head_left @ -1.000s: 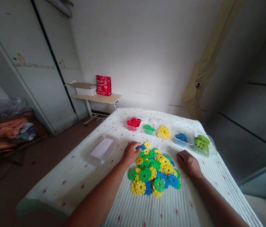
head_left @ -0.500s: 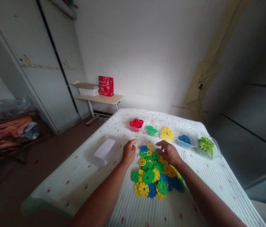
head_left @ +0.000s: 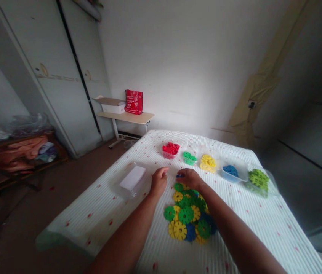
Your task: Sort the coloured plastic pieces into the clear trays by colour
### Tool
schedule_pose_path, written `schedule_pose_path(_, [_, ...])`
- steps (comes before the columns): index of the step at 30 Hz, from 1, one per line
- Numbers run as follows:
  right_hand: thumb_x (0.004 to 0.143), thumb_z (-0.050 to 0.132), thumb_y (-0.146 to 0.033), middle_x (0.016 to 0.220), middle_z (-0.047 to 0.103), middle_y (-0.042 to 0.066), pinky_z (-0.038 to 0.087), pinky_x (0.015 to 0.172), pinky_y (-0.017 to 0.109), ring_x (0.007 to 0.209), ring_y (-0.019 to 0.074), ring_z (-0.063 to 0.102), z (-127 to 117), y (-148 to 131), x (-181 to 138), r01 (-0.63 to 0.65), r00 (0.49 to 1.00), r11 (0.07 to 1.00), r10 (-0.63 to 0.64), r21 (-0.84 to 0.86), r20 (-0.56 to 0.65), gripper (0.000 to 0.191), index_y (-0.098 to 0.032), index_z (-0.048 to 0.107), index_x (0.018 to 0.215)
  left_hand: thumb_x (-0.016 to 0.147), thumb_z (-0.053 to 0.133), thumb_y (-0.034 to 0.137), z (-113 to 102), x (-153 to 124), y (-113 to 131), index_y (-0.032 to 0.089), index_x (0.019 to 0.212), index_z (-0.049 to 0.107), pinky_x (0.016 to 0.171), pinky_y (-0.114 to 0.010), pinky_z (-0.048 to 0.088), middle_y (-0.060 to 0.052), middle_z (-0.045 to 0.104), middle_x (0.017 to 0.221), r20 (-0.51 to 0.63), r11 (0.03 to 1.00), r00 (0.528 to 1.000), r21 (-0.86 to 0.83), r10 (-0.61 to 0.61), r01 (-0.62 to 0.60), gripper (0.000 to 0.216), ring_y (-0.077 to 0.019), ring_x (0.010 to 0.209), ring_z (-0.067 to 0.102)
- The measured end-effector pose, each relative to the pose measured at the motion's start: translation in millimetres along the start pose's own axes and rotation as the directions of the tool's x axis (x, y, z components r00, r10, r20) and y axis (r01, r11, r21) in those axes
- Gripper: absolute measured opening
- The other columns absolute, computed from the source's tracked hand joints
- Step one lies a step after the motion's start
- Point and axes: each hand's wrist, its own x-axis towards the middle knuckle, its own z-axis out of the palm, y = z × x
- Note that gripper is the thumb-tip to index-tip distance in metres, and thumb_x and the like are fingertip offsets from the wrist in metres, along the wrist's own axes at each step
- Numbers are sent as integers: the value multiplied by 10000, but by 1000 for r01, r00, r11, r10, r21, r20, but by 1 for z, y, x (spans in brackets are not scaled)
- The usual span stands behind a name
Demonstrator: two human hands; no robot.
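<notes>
A loose pile of flower-shaped interlocking plastic discs (head_left: 186, 215) in green, yellow and blue lies on the table. My right hand (head_left: 191, 178) is over its far end, fingers closed on a blue disc (head_left: 179, 176) that shows partly past the fingertips. Left of the pile, my left hand (head_left: 159, 182) hovers with fingers loosely bent and a small gap at the thumb; nothing shows in it. Beyond the hands stand clear tubs of sorted pieces: a red one (head_left: 170, 150), a green one (head_left: 189, 158), a yellow one (head_left: 207, 163), a blue one (head_left: 230, 171) and a light green one (head_left: 258, 179).
A clear plastic tray (head_left: 132, 196) with a white slab (head_left: 133, 177) in it sits left of my left hand. The table wears a white ribbed cloth (head_left: 115, 213) with red spots. Against the wall, a small side table (head_left: 132, 117) carries a red bag (head_left: 133, 102) and a white box (head_left: 112, 108).
My right hand has moved left across the far end of the pile and closed on the blue disc there. My left hand has stayed nearly in place. The view has shifted slightly left.
</notes>
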Motion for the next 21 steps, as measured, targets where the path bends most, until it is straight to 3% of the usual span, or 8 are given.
schedule_pose_path(2, [762, 582, -308, 841, 687, 67, 476, 639, 276, 740, 178, 617, -9, 6, -5, -10, 1000, 995, 10, 97, 4, 301, -133, 663, 992, 735, 432, 31, 0, 0, -1, 165, 966, 650, 880, -305, 483, -64, 682, 985, -5, 1000, 1000, -4, 3, -3, 344, -172, 936, 624])
schedule_pose_path(4, [778, 547, -352, 837, 680, 52, 480, 603, 264, 705, 157, 602, -17, 11, -13, -44, 999, 951, 42, 306, 12, 324, -138, 654, 996, 741, 429, 37, 1, 1, -2, 158, 959, 650, 868, -302, 490, -70, 682, 981, -11, 1000, 1000, -8, 4, -5, 333, -171, 926, 628])
schedule_pose_path(6, [738, 578, -386, 815, 660, 27, 480, 592, 256, 679, 135, 574, -23, 16, -21, -105, 994, 791, 100, 603, 41, 316, -163, 664, 945, 754, 425, 52, 2, 0, -2, 156, 962, 648, 857, -300, 497, -71, 683, 976, -16, 1000, 1000, -10, 7, -7, 323, -168, 913, 633])
schedule_pose_path(8, [670, 639, -401, 758, 631, 0, 480, 590, 251, 643, 115, 544, -27, 20, -28, -163, 984, 531, 147, 832, 99, 304, -182, 674, 878, 756, 423, 60, 2, 0, -2, 160, 961, 649, 852, -300, 500, -66, 684, 969, -22, 1000, 1000, -10, 11, -11, 321, -166, 904, 636])
schedule_pose_path(10, [625, 678, -405, 701, 603, -14, 479, 583, 251, 604, 102, 525, -29, 24, -33, -193, 977, 340, 151, 920, 149, 305, -184, 675, 835, 747, 427, 59, 2, 0, -2, 163, 950, 652, 853, -302, 500, -60, 687, 959, -25, 1000, 1000, -8, 17, -17, 321, -166, 901, 637])
schedule_pose_path(13, [608, 701, -400, 660, 589, -18, 467, 566, 245, 564, 93, 519, -30, 28, -39, -209, 977, 209, 96, 955, 193, 316, -173, 670, 824, 734, 431, 54, 2, 0, -2, 161, 935, 654, 856, -305, 500, -60, 689, 941, -30, 1000, 999, -5, 24, -24, 319, -167, 905, 636])
schedule_pose_path(17, [609, 709, -359, 593, 551, -38, 429, 536, 231, 517, 79, 493, -29, 33, -44, -191, 981, 260, 77, 947, 177, 281, -160, 654, 800, 736, 428, 60, 3, 0, -4, 162, 935, 656, 859, -313, 498, -61, 691, 936, -39, 999, 999, 3, 36, -36, 319, -166, 895, 637])
schedule_pose_path(21, [576, 707, -319, 624, 577, -38, 400, 535, 232, 539, 88, 492, -26, 32, -46, -152, 987, 539, 134, 829, 93, 271, -162, 638, 787, 735, 438, 68, 4, -1, -4, 163, 929, 658, 861, -319, 497, -58, 693, 925, -44, 999, 998, 15, 50, -50, 308, -165, 885, 638])
